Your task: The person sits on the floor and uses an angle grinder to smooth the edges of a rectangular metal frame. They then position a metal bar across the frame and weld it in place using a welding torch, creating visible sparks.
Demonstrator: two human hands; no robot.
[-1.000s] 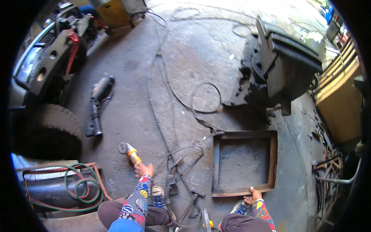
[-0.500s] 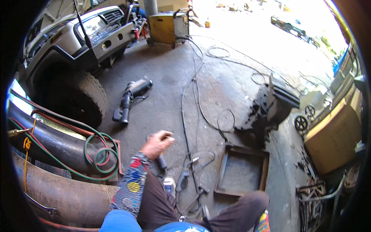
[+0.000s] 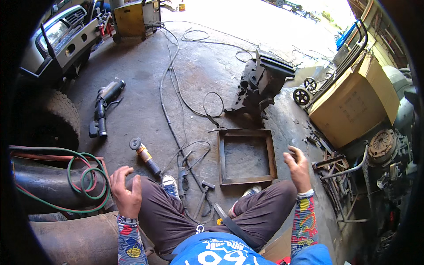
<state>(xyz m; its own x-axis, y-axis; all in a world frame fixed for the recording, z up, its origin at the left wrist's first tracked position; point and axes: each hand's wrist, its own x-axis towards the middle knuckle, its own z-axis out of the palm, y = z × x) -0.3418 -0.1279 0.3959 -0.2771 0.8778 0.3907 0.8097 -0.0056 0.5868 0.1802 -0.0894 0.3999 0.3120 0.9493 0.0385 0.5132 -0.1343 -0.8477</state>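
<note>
My left hand point(image 3: 126, 191) is raised above my left thigh, beside the large pipes. Its fingers are loosely bent and apart, with nothing in them. Past the right knee, my right hand point(image 3: 298, 170) hovers in the air, thumb and fingers apart and holding nothing. On the floor between the left hand and my shoes lies an angle grinder point(image 3: 145, 157) with a yellowish body. A square steel frame point(image 3: 247, 181) rests flat in front of my right knee. Next to my left shoe are an electrode holder point(image 3: 183, 180) on a cable and a hammer point(image 3: 203, 194).
Behind the frame stands a dark vise point(image 3: 269, 73). Cables point(image 3: 164, 101) wind across the floor. A black duct piece point(image 3: 102, 106) lies left, near a tyre point(image 3: 64, 110). Hoses point(image 3: 88, 179) coil over the pipes. A cardboard box point(image 3: 349, 104) and scrap metal point(image 3: 338, 176) line the right side.
The view has swung to the right. My left hand has drawn back from above the grinder to over my left thigh. My right hand has come into view.
</note>
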